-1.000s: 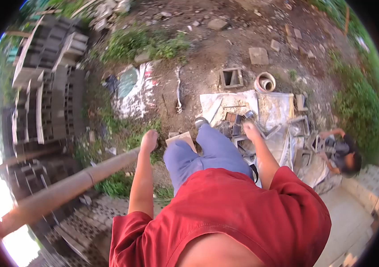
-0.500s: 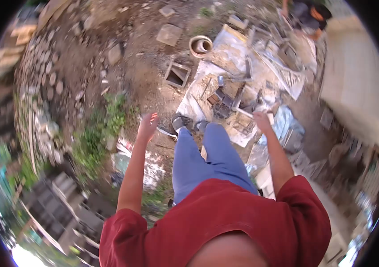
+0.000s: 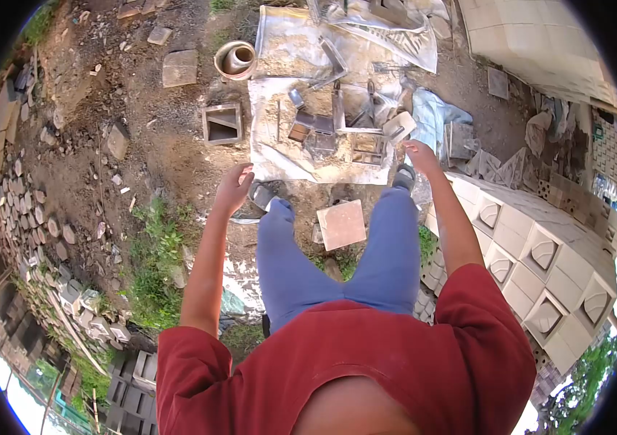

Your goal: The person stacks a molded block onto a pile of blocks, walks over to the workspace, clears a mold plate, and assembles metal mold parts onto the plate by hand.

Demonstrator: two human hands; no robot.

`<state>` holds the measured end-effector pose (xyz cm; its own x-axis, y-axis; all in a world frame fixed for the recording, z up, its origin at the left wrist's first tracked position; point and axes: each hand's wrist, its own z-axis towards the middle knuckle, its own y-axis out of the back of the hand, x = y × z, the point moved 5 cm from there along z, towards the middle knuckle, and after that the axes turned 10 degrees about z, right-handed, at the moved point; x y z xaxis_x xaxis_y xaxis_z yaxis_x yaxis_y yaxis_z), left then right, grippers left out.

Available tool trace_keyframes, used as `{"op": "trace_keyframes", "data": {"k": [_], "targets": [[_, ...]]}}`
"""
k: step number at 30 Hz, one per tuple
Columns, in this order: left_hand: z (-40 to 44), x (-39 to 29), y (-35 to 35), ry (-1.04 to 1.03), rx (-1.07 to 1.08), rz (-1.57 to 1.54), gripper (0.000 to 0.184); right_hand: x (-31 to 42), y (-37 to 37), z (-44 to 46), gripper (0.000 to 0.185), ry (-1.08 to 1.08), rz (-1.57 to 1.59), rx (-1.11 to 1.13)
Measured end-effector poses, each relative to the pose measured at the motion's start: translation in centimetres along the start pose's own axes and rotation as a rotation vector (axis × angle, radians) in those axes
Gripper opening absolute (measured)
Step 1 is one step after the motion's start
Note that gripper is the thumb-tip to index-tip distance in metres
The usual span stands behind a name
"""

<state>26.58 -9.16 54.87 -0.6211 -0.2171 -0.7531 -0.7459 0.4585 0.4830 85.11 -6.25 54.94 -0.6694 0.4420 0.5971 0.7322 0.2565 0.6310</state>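
My left hand (image 3: 232, 190) hangs in front of me above bare soil, its fingers loosely bent and slightly apart with nothing in them. Over the right edge of a whitish sheet (image 3: 297, 170), my right hand (image 3: 420, 155) is also loosely open. Just beyond its fingertips lies a pale flat board (image 3: 399, 127) with a dark bar on it; I cannot tell whether they touch. On the sheet are a metal frame (image 3: 359, 130), a slotted mould (image 3: 369, 150) and dark brown box-shaped pieces (image 3: 312, 130). A pinkish square slab (image 3: 342, 225) sits between my legs.
A round pot (image 3: 236, 59) and a square hollow block (image 3: 222, 123) stand left of the sheet. Stacked pale blocks (image 3: 533, 254) rise close on my right. Green plants (image 3: 152, 254), scattered stones and a flat slab (image 3: 179, 68) are to the left. Blue sheeting (image 3: 435, 116) lies ahead right.
My view has turned and my feet have moved wider apart. The square slab now shows between my legs. The person at the upper right has left the view. Both hands stay free.
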Motion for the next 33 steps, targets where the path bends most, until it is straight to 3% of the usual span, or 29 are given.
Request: {"op": "trace_keyframes", "data": {"k": [5, 6, 7, 9, 11, 13, 20, 24, 27, 29, 30, 32, 33], "targets": [[3.2, 1.3, -5.7, 0.052, 0.017, -0.069, 0.039, -3.8, 1.0, 0.2, 0.031, -0.068, -0.071, 0.027], [4.3, 1.2, -7.4, 0.035, 0.006, -0.056, 0.039, -9.1, 0.1, 2.8, 0.031, 0.100, -0.123, 0.059], [6.0, 0.5, -8.6, 0.030, -0.014, -0.055, 0.039, -8.2, 0.5, 2.0, 0.031, -0.148, 0.014, 0.090], [8.1, -1.1, -12.2, 0.026, -0.004, 0.007, 0.039, -15.5, -1.3, 5.7, 0.030, 0.072, -0.019, 0.141], [11.0, -1.6, -17.1, 0.053, -0.005, 0.004, 0.042, -19.7, -1.7, 8.8, 0.031, 0.081, -0.026, 0.192], [13.3, -2.3, -21.7, 0.130, 0.044, 0.065, 0.043, -23.4, -3.4, 9.6, 0.031, 0.055, -0.010, 0.252], [19.1, -11.2, -33.0, 0.029, 0.266, 0.439, 0.047, -34.9, -8.7, 12.5, 0.027, -0.095, -0.002, 0.211], [24.9, -9.1, -36.9, -0.055, 0.344, 0.640, 0.048, -37.8, -12.2, 14.9, 0.028, -0.101, -0.034, 0.232], [30.9, -4.9, -39.3, -0.069, 0.418, 0.820, 0.048, -40.5, -17.0, 17.2, 0.028, -0.038, -0.103, 0.099], [35.0, -3.2, -39.5, -0.033, 0.294, 0.749, 0.053, -38.4, -16.2, 19.0, 0.027, 0.001, 0.092, -0.214], [37.1, -1.9, -40.4, -0.037, 0.298, 0.749, 0.053, -37.9, -16.5, 20.1, 0.027, -0.003, 0.092, -0.217], [41.2, 1.0, -41.6, 0.017, 0.263, 0.666, 0.057, -36.8, -16.1, 21.6, 0.025, 0.032, 0.191, -0.498], [42.7, 1.7, -42.4, 0.010, 0.264, 0.669, 0.057, -36.2, -16.3, 21.9, 0.025, 0.029, 0.192, -0.506]]}}
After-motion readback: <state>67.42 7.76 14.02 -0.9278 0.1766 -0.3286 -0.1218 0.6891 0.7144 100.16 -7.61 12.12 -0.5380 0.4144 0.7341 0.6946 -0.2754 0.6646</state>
